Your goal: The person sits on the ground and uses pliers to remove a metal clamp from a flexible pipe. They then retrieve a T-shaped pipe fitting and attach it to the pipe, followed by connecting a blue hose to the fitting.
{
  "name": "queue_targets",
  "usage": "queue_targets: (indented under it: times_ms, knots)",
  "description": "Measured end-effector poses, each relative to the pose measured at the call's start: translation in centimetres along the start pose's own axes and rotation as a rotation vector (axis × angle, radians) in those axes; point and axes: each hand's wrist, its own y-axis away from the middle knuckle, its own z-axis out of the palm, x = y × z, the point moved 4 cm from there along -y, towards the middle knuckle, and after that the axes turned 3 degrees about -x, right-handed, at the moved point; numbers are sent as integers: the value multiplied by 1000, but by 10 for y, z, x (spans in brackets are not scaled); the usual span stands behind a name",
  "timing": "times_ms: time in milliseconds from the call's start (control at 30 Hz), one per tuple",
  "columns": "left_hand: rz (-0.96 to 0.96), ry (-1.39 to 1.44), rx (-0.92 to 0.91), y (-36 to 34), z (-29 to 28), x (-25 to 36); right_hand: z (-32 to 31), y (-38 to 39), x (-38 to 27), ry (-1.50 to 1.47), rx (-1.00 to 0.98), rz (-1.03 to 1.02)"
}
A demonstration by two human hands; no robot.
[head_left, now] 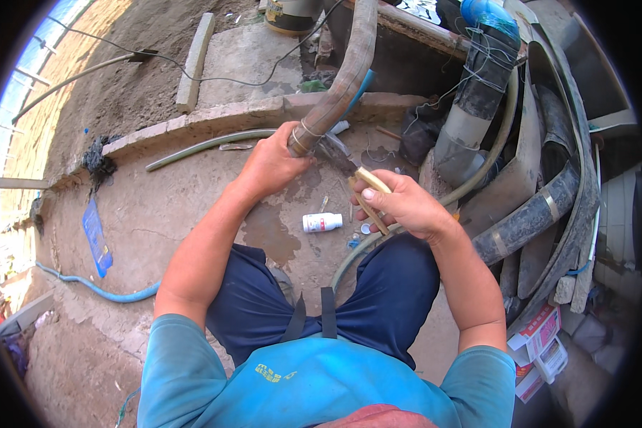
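Observation:
My left hand [275, 155] is closed around the large dingy hose [339, 93] near its lower end, just below a thin tie wound around it. Right of it, my right hand [396, 200] grips a pliers-like tool with pale yellow handles [369, 178], which stand apart; its dark head points up-left, close to the hose's end, where the exact contact is hard to make out. A white bottle [322, 222] lies on the ground below my hands, with a small white cap [365, 227] beside it.
A low brick edge [157, 130] curves behind a loose green hose [189, 148]. A blue hose [121, 292] and torn blue plastic [97, 235] lie left. Thick pipes [521, 221], a wire-bound pipe [464, 135] and cartons [535, 349] crowd the right. A dark wire [235, 82] crosses above.

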Motion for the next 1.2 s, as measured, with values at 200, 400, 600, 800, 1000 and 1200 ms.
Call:
queue_targets:
  times_ms: [200, 400, 600, 800, 1000, 1200]
  knots:
    - [-3, -73, -17, 1, -3, 4, -18, -7, -10, 200, -40, 31]
    - [23, -135, -11, 2, -2, 3, -31, -13, -16, 286, -63, 51]
    - [5, -157, -19, 4, -1, 9, -33, -14, -17, 263, -84, 103]
    - [-28, -74, -36, 5, 0, 10, -21, -14, -10, 320, 12, 88]
    - [-21, -125, -47, 5, 4, 9, -30, -16, -4, 25, -166, 241]
    - [-41, -158, -49, 5, 6, 11, -15, -15, -6, 266, -72, 251]
